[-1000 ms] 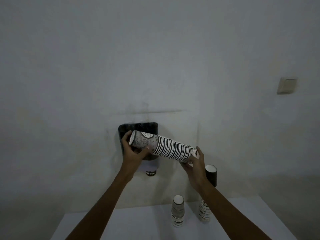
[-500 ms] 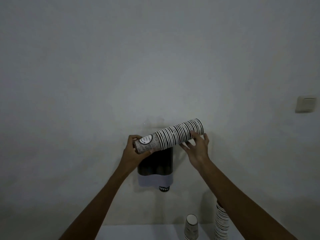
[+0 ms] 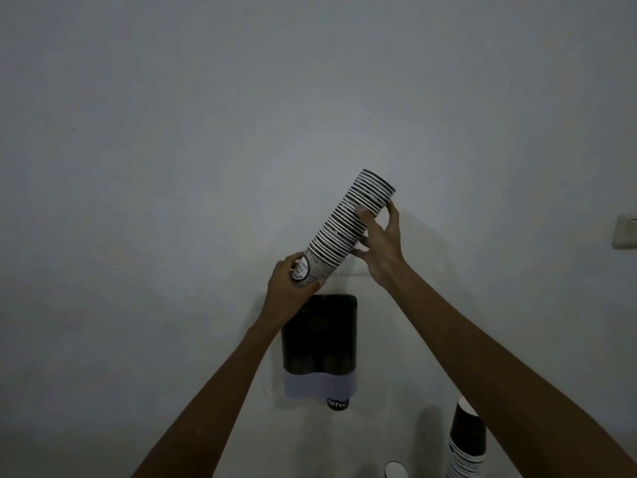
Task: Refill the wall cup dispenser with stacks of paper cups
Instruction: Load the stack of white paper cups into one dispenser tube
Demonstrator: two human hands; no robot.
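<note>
A long stack of black-and-white paper cups is held tilted, its bottom end low at the left and its open rim end high at the right. My left hand grips the bottom cup just above the top of the dispenser. My right hand holds the upper part of the stack from the right side. The wall cup dispenser is a dark twin-tube holder with a pale lower band, fixed to the wall below the stack. A single cup bottom pokes out under its right tube.
On the table at the bottom right stands another stack of cups, with the rim of a shorter stack to its left. A wall switch sits at the right edge. The wall is plain and bare.
The stack has swung from near horizontal to steeply tilted, its rim end raised by my right hand. The view has tipped upward, so the dispenser and table stacks sit lower in frame.
</note>
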